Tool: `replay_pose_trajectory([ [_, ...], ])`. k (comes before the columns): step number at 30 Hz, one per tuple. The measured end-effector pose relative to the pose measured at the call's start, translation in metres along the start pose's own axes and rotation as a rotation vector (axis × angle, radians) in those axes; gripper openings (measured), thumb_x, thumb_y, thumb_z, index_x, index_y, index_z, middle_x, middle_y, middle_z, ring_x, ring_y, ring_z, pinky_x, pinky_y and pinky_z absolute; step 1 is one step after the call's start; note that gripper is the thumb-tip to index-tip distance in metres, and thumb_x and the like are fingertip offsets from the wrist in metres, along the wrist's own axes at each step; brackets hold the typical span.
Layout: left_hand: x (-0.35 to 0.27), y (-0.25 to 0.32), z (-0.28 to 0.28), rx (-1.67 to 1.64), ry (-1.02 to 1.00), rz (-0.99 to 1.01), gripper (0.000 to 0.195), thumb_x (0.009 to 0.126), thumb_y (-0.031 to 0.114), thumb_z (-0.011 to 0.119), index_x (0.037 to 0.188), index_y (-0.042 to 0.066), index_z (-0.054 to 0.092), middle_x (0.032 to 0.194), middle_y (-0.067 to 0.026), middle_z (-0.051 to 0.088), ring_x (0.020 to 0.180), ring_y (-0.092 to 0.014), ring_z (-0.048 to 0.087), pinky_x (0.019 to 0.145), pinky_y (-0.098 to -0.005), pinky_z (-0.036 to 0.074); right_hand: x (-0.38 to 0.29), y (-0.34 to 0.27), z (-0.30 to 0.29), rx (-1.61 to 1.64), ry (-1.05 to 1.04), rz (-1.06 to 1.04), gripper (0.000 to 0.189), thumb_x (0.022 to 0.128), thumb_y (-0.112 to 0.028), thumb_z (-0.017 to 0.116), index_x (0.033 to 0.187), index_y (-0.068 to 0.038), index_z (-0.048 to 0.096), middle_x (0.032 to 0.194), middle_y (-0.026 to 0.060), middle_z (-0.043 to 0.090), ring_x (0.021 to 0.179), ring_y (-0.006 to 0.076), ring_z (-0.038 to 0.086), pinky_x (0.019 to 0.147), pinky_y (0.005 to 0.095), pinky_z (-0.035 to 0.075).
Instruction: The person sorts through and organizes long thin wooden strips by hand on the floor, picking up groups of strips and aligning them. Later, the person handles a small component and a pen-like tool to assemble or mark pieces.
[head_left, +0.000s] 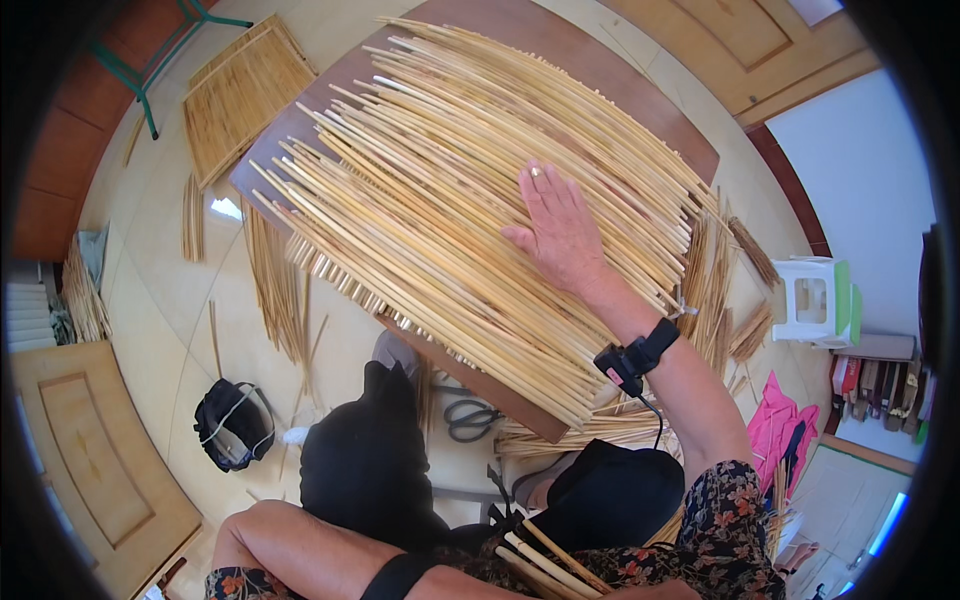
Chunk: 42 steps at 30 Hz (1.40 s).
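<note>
Long peeled plant stalks (450, 187) lie side by side in a broad layer across a brown tabletop (645, 97). Beneath them, the ends of a crosswise layer of stalks show along the near left edge. My right hand (556, 225) rests palm down on the layer, fingers spread, with a ring on one finger and a strapped device at the wrist. At the bottom edge my left hand (652, 591) is mostly cut off by the frame. A few thicker stalks (551, 562) lie at my lap beside it; whether that hand grips them is unclear.
Black-handled scissors (471, 420) lie beneath the table's near edge. Bundles of stalks (274, 285) are on the tiled floor at both sides. A woven panel (247, 97) stands at the upper left, a black bag (234, 424) at the lower left, a white and green stool (814, 301) at the right.
</note>
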<state>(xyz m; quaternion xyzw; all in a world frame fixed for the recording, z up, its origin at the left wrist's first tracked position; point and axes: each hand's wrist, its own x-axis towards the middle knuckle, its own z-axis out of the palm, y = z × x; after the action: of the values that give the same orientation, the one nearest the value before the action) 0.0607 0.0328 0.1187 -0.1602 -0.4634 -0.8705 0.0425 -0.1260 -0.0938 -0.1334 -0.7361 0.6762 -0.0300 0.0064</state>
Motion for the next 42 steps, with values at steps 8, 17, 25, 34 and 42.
replay_pose_trajectory([
  [8,0.008,0.001,0.002,0.199,-0.101,-0.110,0.028,0.092,0.032,0.050,0.103,0.006,0.053,0.075,-0.0153,0.058,0.066,-0.031,0.063,0.053,-0.0413,0.047,0.016,0.008,0.010,0.051,0.043,0.054,0.080,0.095,-0.055,0.041,0.148,0.003,0.025,0.154,0.0226,0.024,0.144,0.0351,0.022,0.117,0.0468,0.018],
  [17,0.012,0.017,-0.009,0.418,-0.072,0.130,0.037,0.091,0.029,0.050,0.123,0.012,0.048,0.086,-0.0110,0.053,0.064,-0.028,0.061,0.050,-0.0381,0.048,0.044,0.035,-0.009,-0.017,0.064,0.128,0.079,0.097,-0.054,0.039,0.147,0.004,0.025,0.154,0.0229,0.026,0.144,0.0345,0.022,0.118,0.0462,0.018],
  [25,0.013,0.016,-0.012,0.382,-0.013,0.138,0.034,0.093,0.025,0.050,0.126,0.015,0.048,0.085,-0.0104,0.053,0.064,-0.027,0.061,0.048,-0.0365,0.047,0.044,0.040,0.012,0.006,0.092,0.166,0.080,0.097,-0.056,0.037,0.147,0.005,0.024,0.154,0.0230,0.025,0.145,0.0340,0.021,0.118,0.0456,0.017],
  [34,0.012,0.013,-0.016,0.399,0.025,0.216,0.037,0.092,0.023,0.053,0.127,0.015,0.048,0.082,-0.0093,0.049,0.062,-0.025,0.059,0.046,-0.0347,0.045,0.054,0.077,0.003,-0.036,0.069,0.255,0.082,0.096,-0.059,0.034,0.148,0.004,0.023,0.155,0.0218,0.024,0.145,0.0331,0.020,0.118,0.0453,0.016],
  [42,0.009,0.022,-0.019,0.401,0.076,0.187,0.034,0.091,0.021,0.053,0.124,0.015,0.048,0.082,-0.0092,0.049,0.063,-0.026,0.059,0.047,-0.0353,0.045,0.066,0.069,0.009,-0.041,0.054,0.228,0.079,0.097,-0.056,0.035,0.147,0.004,0.025,0.154,0.0221,0.025,0.145,0.0335,0.020,0.118,0.0455,0.016],
])
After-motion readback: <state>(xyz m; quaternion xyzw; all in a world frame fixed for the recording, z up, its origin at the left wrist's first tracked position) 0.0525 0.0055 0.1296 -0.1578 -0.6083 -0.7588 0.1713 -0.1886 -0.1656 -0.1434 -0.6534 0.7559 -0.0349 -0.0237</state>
